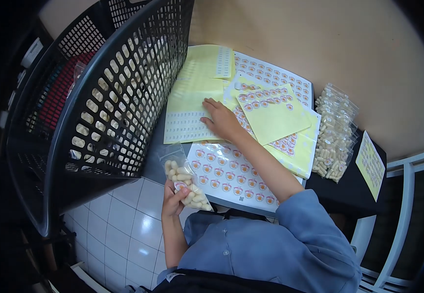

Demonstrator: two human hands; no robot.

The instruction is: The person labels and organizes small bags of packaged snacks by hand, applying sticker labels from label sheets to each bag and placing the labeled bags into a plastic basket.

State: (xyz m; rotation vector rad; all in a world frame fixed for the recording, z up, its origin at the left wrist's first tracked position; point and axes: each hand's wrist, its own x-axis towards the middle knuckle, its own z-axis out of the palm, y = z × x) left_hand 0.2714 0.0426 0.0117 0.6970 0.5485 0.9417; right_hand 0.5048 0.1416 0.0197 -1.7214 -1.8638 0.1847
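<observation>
My left hand grips a clear zip bag of pale capsules, held just off the table's front edge. A round printed sticker partly shows on the bag beside my thumb. My right hand rests on a yellow label sheet with rows of small printed labels along its lower part. Its thumb and fingers are apart, and I see nothing held in them. Under my right forearm lies a white sheet of round orange-and-pink stickers. Partly used yellow sticker sheets overlap to the right of that hand.
A tall black perforated basket stands at the left, with many capsule bags showing through its holes. Filled capsule bags are piled at the right, beside another yellow sticker sheet. The wall closes off the back; a white metal frame stands at far right.
</observation>
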